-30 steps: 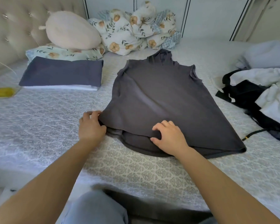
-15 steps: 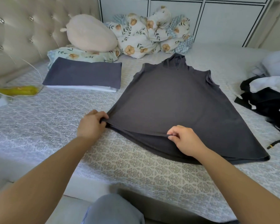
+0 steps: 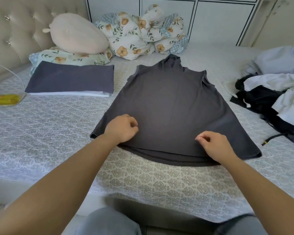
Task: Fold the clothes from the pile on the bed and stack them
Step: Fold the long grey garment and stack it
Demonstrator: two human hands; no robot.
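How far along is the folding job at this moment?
Done: a folded stack, dark blue piece on top of a white one, lies at the left. In hand: the dark grey sleeveless top is spread flat and unfolded, left hand and right hand near its hem. Left: the unfolded pile at the right.

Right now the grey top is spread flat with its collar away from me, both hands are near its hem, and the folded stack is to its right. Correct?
Not quite. The head view shows the folded stack to the left of the grey top, not the right; the unfolded pile is on the right. The rest holds: collar away, left hand and right hand near the hem.
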